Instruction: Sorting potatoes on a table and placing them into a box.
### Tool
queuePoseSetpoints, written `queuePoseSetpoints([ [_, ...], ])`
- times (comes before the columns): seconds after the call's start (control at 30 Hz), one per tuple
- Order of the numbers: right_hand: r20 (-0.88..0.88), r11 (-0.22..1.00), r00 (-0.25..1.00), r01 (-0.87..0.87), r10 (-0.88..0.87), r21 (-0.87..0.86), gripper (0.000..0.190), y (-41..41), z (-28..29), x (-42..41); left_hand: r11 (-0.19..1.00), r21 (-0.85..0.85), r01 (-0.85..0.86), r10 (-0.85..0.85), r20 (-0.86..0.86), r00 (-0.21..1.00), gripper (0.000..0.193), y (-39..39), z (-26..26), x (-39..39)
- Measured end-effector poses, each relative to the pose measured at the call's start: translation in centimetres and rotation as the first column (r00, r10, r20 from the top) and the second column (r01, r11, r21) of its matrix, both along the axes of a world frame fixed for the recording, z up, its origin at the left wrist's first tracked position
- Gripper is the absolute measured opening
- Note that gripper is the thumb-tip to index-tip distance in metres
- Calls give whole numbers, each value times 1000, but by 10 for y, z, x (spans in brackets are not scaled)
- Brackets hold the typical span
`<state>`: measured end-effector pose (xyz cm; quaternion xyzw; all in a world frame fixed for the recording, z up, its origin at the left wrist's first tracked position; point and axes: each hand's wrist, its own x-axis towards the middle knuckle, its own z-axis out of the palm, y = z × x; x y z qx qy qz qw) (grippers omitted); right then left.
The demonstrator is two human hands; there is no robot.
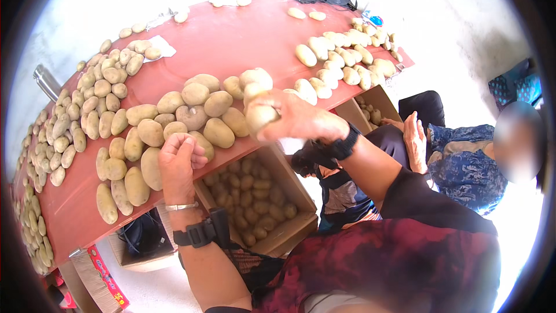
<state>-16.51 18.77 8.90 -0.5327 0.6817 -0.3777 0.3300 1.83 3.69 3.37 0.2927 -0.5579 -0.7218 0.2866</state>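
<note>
My right hand (293,115) is wrapped around a pale potato (260,118) above the near edge of the red table (208,34). Behind it, a bright potato (256,79) partly overlaps my fingers in the view. My left hand (180,154) is over the table's near edge with its fingers curled, and no object shows in it. Close by it lie a large potato (151,168) and a greenish potato (203,145), part of a loose group on the tabletop. Both wrists wear black straps, and a metal bangle (181,206) is on the left one.
Below the edge stands a cardboard box (299,226) of potatoes; another box (384,100) is farther right. Potato piles (102,89) cover the table's left, with more (343,58) at right. A seated person (464,165) is on the right. A steel flask (47,81) stands far left.
</note>
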Motion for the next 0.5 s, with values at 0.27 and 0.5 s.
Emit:
queuePoseSetpoints([
  [0.27,-273,971,932,226,-241,-83,44,-29,-36,-9,1000,-18,12,-11,39,999,10,-1,1,-2],
  [0.5,267,917,909,368,-320,-153,32,-4,2,-37,999,-41,24,-23,26,999,11,1,2,-4],
])
